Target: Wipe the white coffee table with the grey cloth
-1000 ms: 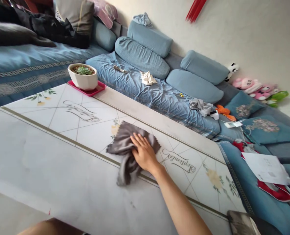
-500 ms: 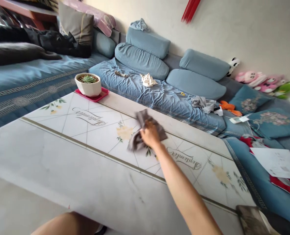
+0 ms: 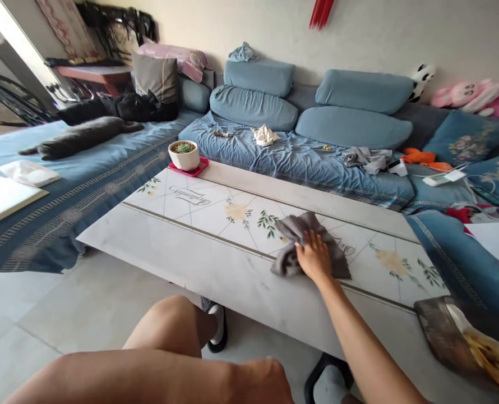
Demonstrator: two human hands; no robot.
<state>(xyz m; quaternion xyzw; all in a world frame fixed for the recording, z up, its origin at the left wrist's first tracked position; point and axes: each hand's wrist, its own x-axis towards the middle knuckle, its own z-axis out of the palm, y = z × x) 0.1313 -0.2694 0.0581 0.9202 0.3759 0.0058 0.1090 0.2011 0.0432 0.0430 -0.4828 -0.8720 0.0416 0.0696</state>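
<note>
My right hand presses a crumpled grey cloth onto the table, with its fingers bent over the fabric. The cloth spreads around the hand, across a gold line and part of the printed lettering. The white marble-look tabletop carries a band of yellow flowers and green leaves. What looks like my left hand is low in the view, in front of my knee and away from the table; its fingers are not distinguishable.
A succulent in a white pot stands on a red tray at the table's far left corner. A dark container with banana peel is at the near right. A grey cat lies on the blue sofa.
My right hand has moved the cloth right and nearer to me across the tabletop. My view has shifted, bringing more floor, my legs and what looks like my left arm into sight.
</note>
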